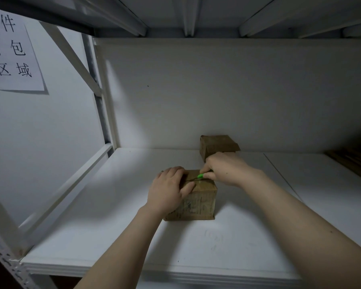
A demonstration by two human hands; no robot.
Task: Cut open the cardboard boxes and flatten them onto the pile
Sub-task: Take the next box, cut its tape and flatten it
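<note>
A small taped brown cardboard box (198, 202) stands on the white shelf (117, 230), near its middle. My left hand (168, 188) lies flat on the box's top left, pressing it down. My right hand (227, 166) grips a small green-handled cutter (201, 175) whose dark blade rests along the top seam of the box. A second brown box (217, 144) stands behind, against the back wall, partly hidden by my right hand.
A white back panel (217, 97) closes the shelf behind. White metal uprights and a diagonal brace (71, 53) frame the left side. A paper sign with characters (13, 51) hangs on the left wall. Dark flat brown material (354, 161) lies at the far right.
</note>
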